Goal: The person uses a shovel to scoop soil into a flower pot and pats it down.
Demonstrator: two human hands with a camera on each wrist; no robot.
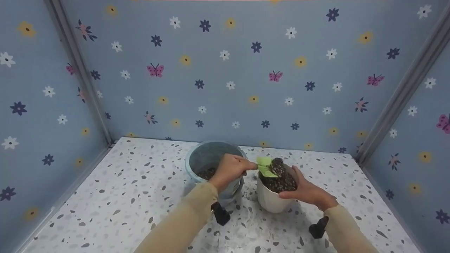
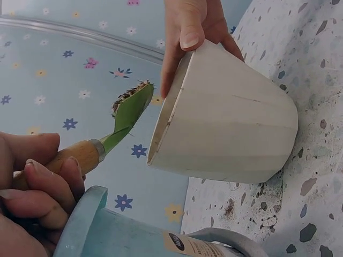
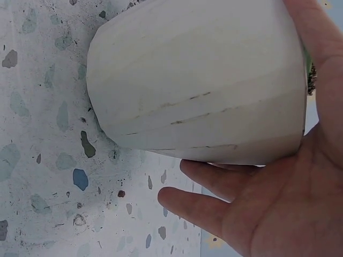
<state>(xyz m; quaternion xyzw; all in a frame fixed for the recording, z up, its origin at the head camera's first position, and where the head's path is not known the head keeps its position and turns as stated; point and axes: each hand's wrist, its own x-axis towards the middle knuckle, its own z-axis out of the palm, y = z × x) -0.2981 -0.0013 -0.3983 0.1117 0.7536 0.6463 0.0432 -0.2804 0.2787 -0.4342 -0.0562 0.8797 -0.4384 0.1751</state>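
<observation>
1. Nearest the camera, your beige sleeves reach in over a speckled white desk.
2. Your right hand is spread wide yet clamped on the rim of the white pot, thumb on the near side, fingers reaching round the far side, as the pot stands on the desk.
3. Your left hand is closed firmly on the wooden handle of a small trowel, fingers curled round it.
4. The trowel's green blade, heaped with dark soil, hangs at the white pot's mouth, above the soil inside.
5. Just left of the white pot stands a blue pot, soil in its bottom, your left hand over its near side.
6. Behind rises a blue wall patterned with flowers and butterflies.
</observation>
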